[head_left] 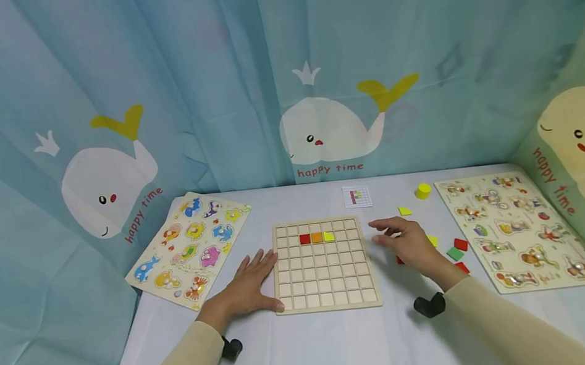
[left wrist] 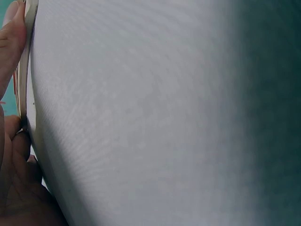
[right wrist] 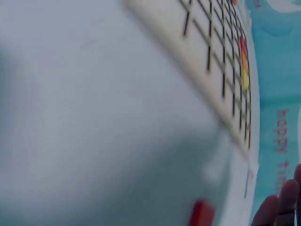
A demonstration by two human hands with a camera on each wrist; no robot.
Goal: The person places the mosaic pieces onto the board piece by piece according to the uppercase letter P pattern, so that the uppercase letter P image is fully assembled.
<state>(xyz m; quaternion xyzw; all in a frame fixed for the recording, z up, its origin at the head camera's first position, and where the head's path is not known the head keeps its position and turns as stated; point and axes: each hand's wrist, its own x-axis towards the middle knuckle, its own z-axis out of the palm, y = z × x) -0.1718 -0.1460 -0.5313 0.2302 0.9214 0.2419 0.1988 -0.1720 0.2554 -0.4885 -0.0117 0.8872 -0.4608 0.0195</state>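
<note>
A wooden grid board (head_left: 330, 310) lies flat on the table, with a red tile (head_left: 305, 239), an orange tile (head_left: 317, 237) and a yellow tile (head_left: 329, 236) side by side in one of its upper rows. My left hand (head_left: 248, 286) rests against the board's left edge, fingers spread and thumb at the lower left corner. Just right of the board is my right hand (head_left: 410, 245), its thumb and forefinger apart and no tile visible between them. Loose tiles lie around and partly beneath it, among them a green tile (head_left: 455, 254) and a red tile (head_left: 461, 244).
Behind the board lies a small pattern card (head_left: 357, 196). A yellow cylinder (head_left: 423, 191) and a loose yellow tile (head_left: 405, 211) are at the back right. Picture puzzle boards flank the work, one on the left (head_left: 167, 250), another on the right (head_left: 510, 251). Curtains (head_left: 230, 60) enclose the table.
</note>
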